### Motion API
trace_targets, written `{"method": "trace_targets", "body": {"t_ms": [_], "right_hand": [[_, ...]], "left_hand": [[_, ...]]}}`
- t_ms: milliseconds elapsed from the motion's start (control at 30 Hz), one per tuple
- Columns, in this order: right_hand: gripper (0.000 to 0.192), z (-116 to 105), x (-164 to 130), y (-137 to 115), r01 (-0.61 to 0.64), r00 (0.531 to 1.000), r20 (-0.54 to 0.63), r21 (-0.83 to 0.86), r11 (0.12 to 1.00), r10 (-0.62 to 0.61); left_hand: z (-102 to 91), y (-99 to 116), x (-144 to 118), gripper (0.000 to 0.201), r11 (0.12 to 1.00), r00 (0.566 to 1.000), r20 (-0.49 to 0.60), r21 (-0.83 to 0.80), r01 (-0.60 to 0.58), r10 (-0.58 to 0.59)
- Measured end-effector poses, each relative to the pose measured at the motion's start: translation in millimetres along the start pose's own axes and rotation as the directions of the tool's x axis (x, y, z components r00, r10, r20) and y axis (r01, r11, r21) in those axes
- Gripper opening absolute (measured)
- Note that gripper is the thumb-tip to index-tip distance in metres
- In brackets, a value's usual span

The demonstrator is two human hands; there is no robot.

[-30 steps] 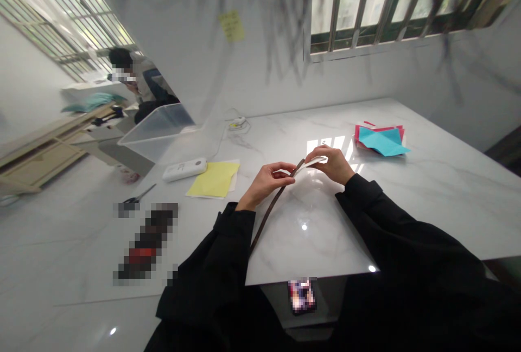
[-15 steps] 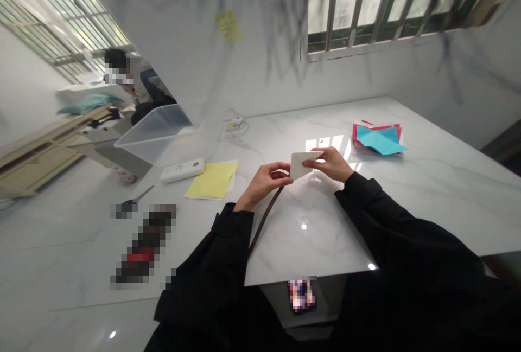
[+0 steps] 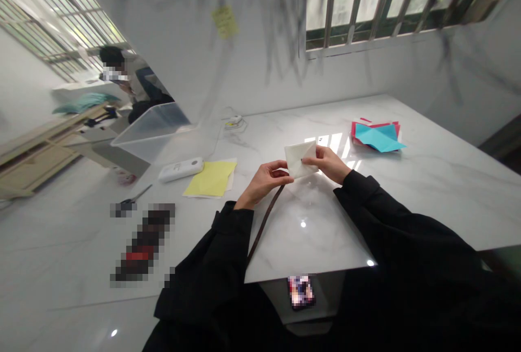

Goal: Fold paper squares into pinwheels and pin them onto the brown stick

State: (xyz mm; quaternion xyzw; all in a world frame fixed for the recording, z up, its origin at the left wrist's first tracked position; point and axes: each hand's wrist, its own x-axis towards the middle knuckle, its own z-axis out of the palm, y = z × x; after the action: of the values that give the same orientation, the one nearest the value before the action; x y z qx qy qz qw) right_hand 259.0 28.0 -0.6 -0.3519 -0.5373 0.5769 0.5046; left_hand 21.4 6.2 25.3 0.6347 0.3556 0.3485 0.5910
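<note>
Both hands hold a folded white paper (image 3: 300, 159) just above the bench (image 3: 407, 189). The left hand (image 3: 264, 181) pinches its lower left edge between thumb and fingers, together with a dark strap (image 3: 264, 222) that trails down toward the sleeve. The right hand (image 3: 328, 163) pinches the right edge, fingers pressed together. The likely risk is the strap dragging on the left pinch and pulling the paper askew, spoiling the fold; a loose pinch could let it drop.

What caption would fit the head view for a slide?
Both hands, left hand and right hand, hold a folded white paper above a marble table.
</note>
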Motion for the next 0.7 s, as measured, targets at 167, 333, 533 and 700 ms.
{"method": "trace_targets", "body": {"t_ms": [167, 333, 533, 700], "right_hand": [[0.044, -1, 2, 1, -0.053, 0.992, -0.103, 0.155, 0.986, 0.069], [0.039, -9, 6, -2, -0.072, 0.962, -0.239, 0.257, 0.964, 0.136], [0.039, -19, 9, -2, -0.039, 0.943, -0.307, 0.28, 0.959, 0.128], [0.036, -23, 10, -2, -0.018, 0.942, -0.316, 0.284, 0.959, 0.112]], "left_hand": [[-0.7, -5, 3, 0.063, 1.0, 0.999, -0.053, -0.006, -0.001, 0.0], [-8.2, -12, 3, 0.062, 0.998, 0.998, -0.051, 0.06, 0.024, -0.021], [-13.5, -12, 0, 0.053, 0.985, 0.996, -0.037, 0.146, 0.092, -0.087], [-14.2, -7, -2, 0.045, 0.967, 0.983, 0.004, 0.181, 0.179, -0.183]]}}
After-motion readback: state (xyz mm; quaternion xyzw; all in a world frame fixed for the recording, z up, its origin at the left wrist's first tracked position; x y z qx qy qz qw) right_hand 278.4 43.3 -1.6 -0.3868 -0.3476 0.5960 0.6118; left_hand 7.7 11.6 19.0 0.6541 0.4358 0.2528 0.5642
